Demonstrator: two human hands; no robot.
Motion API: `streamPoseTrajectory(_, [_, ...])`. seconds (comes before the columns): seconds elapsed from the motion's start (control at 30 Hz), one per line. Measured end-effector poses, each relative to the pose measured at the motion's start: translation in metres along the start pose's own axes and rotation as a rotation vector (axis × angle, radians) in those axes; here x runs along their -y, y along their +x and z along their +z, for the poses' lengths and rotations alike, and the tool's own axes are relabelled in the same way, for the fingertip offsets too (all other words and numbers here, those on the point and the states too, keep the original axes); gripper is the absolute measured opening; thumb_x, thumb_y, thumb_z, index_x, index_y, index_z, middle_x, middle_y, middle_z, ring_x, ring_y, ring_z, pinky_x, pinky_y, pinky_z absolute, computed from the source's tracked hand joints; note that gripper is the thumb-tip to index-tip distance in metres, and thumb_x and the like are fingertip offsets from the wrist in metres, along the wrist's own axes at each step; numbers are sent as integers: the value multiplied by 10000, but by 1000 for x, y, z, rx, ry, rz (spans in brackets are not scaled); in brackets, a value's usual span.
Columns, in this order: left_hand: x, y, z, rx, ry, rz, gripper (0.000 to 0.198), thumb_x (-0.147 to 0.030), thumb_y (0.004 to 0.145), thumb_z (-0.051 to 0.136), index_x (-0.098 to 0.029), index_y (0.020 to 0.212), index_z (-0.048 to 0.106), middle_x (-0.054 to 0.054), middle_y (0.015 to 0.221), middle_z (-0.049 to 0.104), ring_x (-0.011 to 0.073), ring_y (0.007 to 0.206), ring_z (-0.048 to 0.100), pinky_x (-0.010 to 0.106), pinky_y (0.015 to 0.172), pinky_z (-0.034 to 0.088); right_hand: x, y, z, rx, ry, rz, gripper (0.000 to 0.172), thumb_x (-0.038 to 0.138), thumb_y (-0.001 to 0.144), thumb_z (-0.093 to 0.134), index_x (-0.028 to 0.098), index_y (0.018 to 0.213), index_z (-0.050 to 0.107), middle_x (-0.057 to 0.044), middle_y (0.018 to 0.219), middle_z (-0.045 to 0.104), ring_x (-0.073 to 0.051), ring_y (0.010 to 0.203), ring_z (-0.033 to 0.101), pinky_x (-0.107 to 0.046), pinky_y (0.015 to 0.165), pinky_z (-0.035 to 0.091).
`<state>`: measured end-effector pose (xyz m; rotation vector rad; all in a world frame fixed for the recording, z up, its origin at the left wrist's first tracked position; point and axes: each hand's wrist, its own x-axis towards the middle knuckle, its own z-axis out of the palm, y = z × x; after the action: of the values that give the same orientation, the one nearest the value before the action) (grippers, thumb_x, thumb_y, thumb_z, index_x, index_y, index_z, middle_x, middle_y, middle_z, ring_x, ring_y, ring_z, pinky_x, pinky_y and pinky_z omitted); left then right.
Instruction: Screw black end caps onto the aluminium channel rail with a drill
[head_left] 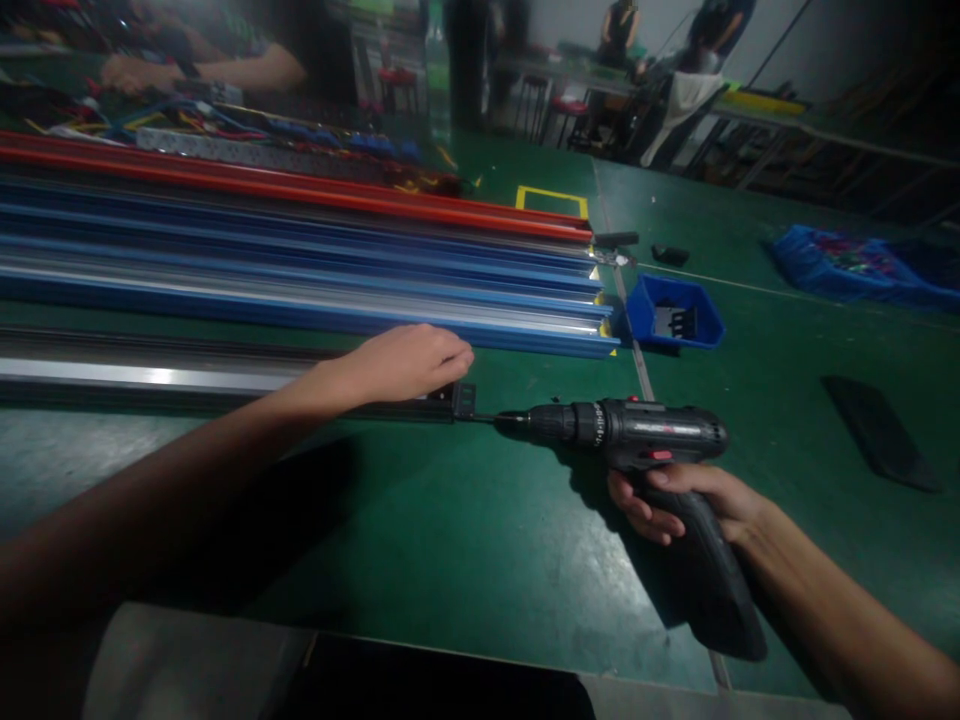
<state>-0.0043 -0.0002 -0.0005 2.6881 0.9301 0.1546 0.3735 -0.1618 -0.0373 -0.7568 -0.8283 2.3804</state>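
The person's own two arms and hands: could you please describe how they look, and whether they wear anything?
The bare left hand and the bare right hand wear no gloves; no ring, watch or bracelet is visible. The left forearm and the right forearm show no sleeves; the left one lies in shadow toward the picture's edge.

The right hand (675, 505) grips a drill (660, 432), its bit (486, 418) at the end cap (465, 401) of a dark rail (157, 377). The left hand (420, 362) lies over the rail near that end. Beyond, blue rails (300, 268) and a red rail (300, 188) lie on the green table (465, 545), near a blue bin (643, 312).
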Motion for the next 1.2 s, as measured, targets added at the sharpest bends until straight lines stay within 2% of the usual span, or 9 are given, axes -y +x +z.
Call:
streamPoseTrajectory(0.5, [1,0,0,-13,8,25,438,-404,1068,367,-207,884,713,51,897,726,190,786,648,313,707,431,-1,1,1,30,32,-14,280,301,985,715,48,1097,756,-60,852,657,-58,573,527,-197,624,550])
streamPoseTrajectory(0.6, [1,-1,0,-4,21,17,439,-411,1073,358,-211,892,704,48,898,723,195,798,650,310,717,432,0,0,6,-14,18,-1,295,322,955,737,54,1074,770,-61,835,654,-64,551,499,-203,599,539])
streamPoseTrajectory(0.77, [0,-1,-1,6,5,3,429,-403,1069,360,-210,887,697,42,893,711,195,795,641,315,717,422,6,-2,15,-159,-41,57,271,354,892,781,106,1000,803,-69,809,645,-89,520,455,-234,567,531])
streamPoseTrajectory(0.97, [0,-1,0,-12,13,18,423,-399,1064,368,-207,865,687,41,859,691,188,755,608,318,682,393,2,-1,8,-30,-33,-1,302,355,942,733,85,1057,801,-56,807,645,-74,530,444,-212,587,530])
streamPoseTrajectory(1.2, [1,-1,2,-29,36,40,411,-386,1069,368,-205,853,668,38,848,690,182,743,604,315,681,391,4,2,14,-66,-47,-3,267,354,918,752,114,1013,817,-43,783,627,-81,508,408,-223,555,516])
